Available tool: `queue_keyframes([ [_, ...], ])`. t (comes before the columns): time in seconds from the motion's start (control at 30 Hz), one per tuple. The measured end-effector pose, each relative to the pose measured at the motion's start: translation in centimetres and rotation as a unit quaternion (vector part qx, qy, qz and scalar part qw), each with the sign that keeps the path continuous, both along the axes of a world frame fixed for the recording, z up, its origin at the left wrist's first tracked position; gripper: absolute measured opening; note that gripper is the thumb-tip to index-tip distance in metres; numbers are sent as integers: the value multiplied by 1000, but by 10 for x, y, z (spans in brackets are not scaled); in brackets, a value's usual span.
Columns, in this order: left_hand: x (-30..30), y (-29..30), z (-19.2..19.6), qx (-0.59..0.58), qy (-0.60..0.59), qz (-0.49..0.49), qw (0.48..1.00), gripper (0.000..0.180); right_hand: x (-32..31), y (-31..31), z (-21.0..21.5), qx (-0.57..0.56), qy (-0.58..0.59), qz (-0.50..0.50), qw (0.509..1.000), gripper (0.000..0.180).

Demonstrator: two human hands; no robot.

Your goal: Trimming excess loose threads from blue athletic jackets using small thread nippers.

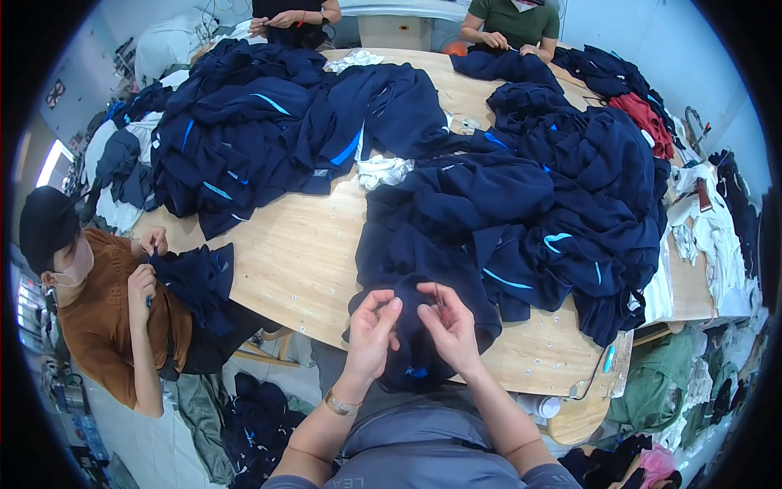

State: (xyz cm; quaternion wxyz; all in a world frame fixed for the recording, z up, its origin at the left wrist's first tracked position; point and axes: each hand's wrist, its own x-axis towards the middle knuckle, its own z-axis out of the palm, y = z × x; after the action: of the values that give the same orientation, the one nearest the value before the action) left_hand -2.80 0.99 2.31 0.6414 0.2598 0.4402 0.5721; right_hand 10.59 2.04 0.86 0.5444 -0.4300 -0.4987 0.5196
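Observation:
A dark navy garment (428,244) is spread from the table's near edge down toward my lap, with a small bright-blue mark low on it. Over its near part, my left hand (372,332) is closed, thumb and forefinger pinched together; whatever lies between the tips is too small to make out. Just to the right, my right hand (450,326) has its fingers curled round something small, dark and reddish, mostly hidden by the thumb and palm. The two hands are a short gap apart, with navy cloth showing between and beneath them.
Navy garments with light-blue strips form a large heap (244,138) at far left and another (586,171) at right on the wooden table (285,261). White cloth (383,171) lies between. A co-worker (122,301) sits at left; two more work across the table. A light-blue tool (609,359) hangs near the right edge.

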Motion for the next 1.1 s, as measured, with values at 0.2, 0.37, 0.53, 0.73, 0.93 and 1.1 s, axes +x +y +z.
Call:
queue_keyframes([
  [0.2, -58, 15, 17, 135, 235, 72, 960, 12, 23, 9, -3, -43, -46, -52, 997, 11],
  [0.37, -128, 12, 28, 104, 619, 280, 727, 27, 66, 7, -29, 3, -154, -154, 976, 9],
  [0.53, -137, -13, -7, 64, 608, 177, 772, 26, 86, -2, -50, -47, -198, -148, 968, 11],
  [0.73, -111, -29, -27, -96, 563, -33, 820, 26, 83, -12, -54, -61, -275, -128, 951, 14],
  [0.93, -88, -32, -44, -14, 677, -11, 736, 57, 56, -22, -37, 137, -523, -116, 833, 14],
  [1.1, -130, -1, -76, 33, 620, -36, 783, 22, 27, -32, -32, 147, -501, 31, 852, 18],
])
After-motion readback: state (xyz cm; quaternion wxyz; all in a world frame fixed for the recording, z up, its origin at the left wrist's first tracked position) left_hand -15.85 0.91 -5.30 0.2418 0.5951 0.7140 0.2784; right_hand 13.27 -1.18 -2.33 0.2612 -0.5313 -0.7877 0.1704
